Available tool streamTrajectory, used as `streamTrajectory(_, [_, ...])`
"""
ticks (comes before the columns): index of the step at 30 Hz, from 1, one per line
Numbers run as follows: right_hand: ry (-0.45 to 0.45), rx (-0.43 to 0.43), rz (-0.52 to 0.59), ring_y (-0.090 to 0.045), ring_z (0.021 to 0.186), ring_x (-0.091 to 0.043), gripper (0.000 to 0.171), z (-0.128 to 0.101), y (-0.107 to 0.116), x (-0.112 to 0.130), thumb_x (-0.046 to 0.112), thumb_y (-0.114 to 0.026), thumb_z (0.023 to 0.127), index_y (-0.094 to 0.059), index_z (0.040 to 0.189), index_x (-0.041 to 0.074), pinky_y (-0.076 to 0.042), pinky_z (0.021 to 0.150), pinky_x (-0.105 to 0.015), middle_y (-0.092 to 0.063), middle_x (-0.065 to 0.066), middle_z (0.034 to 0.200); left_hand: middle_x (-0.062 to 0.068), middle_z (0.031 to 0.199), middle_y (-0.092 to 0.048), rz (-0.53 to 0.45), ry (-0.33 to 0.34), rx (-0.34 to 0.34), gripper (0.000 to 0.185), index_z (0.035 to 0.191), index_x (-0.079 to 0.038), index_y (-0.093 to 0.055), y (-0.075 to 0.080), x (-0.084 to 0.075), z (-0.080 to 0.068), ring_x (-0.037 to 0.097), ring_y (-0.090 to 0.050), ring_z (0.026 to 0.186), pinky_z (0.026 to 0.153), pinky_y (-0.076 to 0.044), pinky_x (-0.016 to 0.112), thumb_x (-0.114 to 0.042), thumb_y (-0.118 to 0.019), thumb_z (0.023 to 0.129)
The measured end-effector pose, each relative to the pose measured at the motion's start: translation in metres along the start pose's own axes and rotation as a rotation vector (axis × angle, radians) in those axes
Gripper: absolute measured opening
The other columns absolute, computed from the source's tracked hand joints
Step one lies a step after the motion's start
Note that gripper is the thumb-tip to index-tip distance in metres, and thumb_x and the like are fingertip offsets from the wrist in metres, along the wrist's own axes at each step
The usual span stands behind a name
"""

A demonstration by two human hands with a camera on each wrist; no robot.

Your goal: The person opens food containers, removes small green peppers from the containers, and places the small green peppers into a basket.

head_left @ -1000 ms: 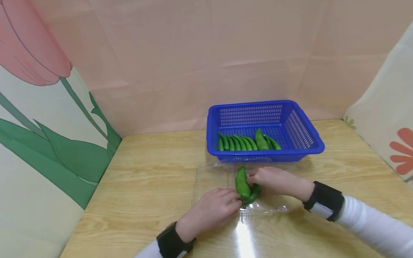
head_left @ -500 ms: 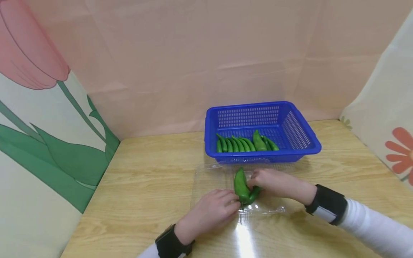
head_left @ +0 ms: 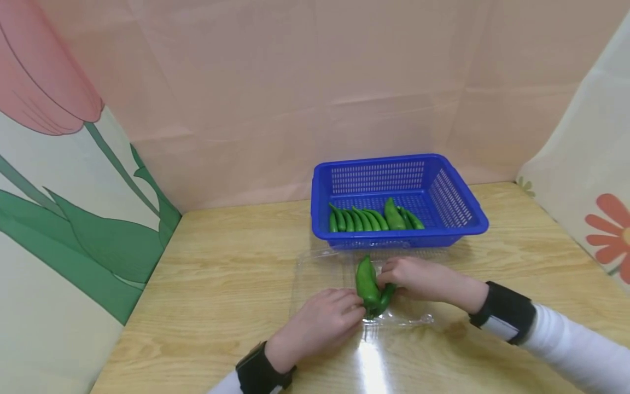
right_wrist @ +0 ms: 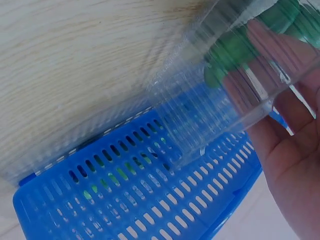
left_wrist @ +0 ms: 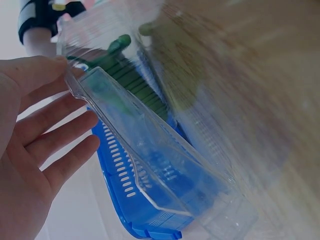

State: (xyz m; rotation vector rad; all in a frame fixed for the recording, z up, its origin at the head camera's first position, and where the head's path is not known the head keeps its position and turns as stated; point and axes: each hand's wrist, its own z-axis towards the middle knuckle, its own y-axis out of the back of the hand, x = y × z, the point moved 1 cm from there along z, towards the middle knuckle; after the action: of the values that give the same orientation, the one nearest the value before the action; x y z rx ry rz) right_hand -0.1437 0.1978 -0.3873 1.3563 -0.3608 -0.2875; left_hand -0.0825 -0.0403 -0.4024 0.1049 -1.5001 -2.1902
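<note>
A clear plastic clamshell box (head_left: 317, 271) lies opened out on the table, in front of the basket. In its right half a broad light-green pepper (head_left: 366, 279) stands lengthwise, with a slimmer, darker green chili pepper (head_left: 387, 298) curving along its right side. My left hand (head_left: 327, 317) is at the box's near edge by the peppers' stem ends; the left wrist view shows thumb and index finger pinching the clear rim (left_wrist: 75, 90). From the right, my right hand (head_left: 413, 278) reaches into the box and pinches the slim chili pepper, its fingers (right_wrist: 275, 45) seen through the plastic wall.
Directly behind the box stands a blue slotted basket (head_left: 443, 231). Several slim green chili peppers (head_left: 361, 220) and a broad one (head_left: 392, 214) lie in a row inside it. A pink cloth backdrop (head_left: 246, 109) rises at the table's back edge.
The head view has shifted slightly, moving the scene a little left. Both hands stay at the peppers and the box with hardly any movement.
</note>
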Motion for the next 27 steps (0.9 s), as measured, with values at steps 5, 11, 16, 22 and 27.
streamTrajectory(5, [-0.005,-0.001,-0.015,-0.062,0.076,-0.009,0.025,-0.002,0.003,0.000,0.001,-0.078,0.069,-0.069,0.086,0.018,-0.055,0.068,-0.020,-0.067,0.005,0.081,-0.003,0.113,-0.066,0.018,-0.013,-0.018,0.018,0.105,-0.018,-0.068,0.000,0.000,0.000,0.012,-0.060,0.109,0.095,-0.050,0.023,-0.026,-0.056,0.094])
streamTrajectory(11, [-0.026,-0.002,-0.019,-0.064,0.076,-0.010,0.024,-0.006,0.010,0.000,0.002,-0.079,0.070,-0.069,0.086,0.017,-0.056,0.067,-0.018,-0.068,0.003,0.083,-0.003,0.113,-0.066,0.010,-0.009,-0.009,0.018,0.105,-0.018,-0.068,0.001,0.000,0.000,0.012,-0.060,0.109,0.094,-0.050,0.023,-0.026,-0.057,0.093])
streamTrajectory(16, [-0.018,-0.046,-0.032,-0.064,0.076,-0.010,0.025,-0.011,0.015,0.000,-0.002,-0.077,0.069,-0.068,0.087,0.014,-0.056,0.066,-0.019,-0.066,0.002,0.083,-0.002,0.113,-0.066,-0.027,0.007,0.008,0.018,0.105,-0.018,-0.068,0.001,-0.001,0.001,0.013,-0.060,0.111,0.095,-0.050,0.024,-0.025,-0.058,0.093])
streamTrajectory(22, [-0.026,-0.069,-0.056,-0.064,0.076,-0.010,0.023,-0.016,0.019,0.001,0.003,-0.078,0.071,-0.067,0.088,0.012,-0.056,0.065,-0.018,-0.065,0.002,0.083,-0.002,0.114,-0.066,-0.041,0.013,0.015,0.019,0.106,-0.018,-0.068,0.001,-0.001,0.000,0.014,-0.060,0.112,0.096,-0.049,0.025,-0.026,-0.059,0.092])
streamTrajectory(27, [-0.034,-0.096,-0.078,-0.063,0.074,-0.009,0.020,-0.019,0.023,0.001,0.005,-0.077,0.073,-0.066,0.089,0.013,-0.055,0.063,-0.018,-0.064,0.003,0.082,-0.002,0.113,-0.066,-0.030,0.007,0.006,0.018,0.105,-0.018,-0.068,0.001,-0.001,0.000,0.013,-0.059,0.112,0.096,-0.050,0.025,-0.026,-0.059,0.092])
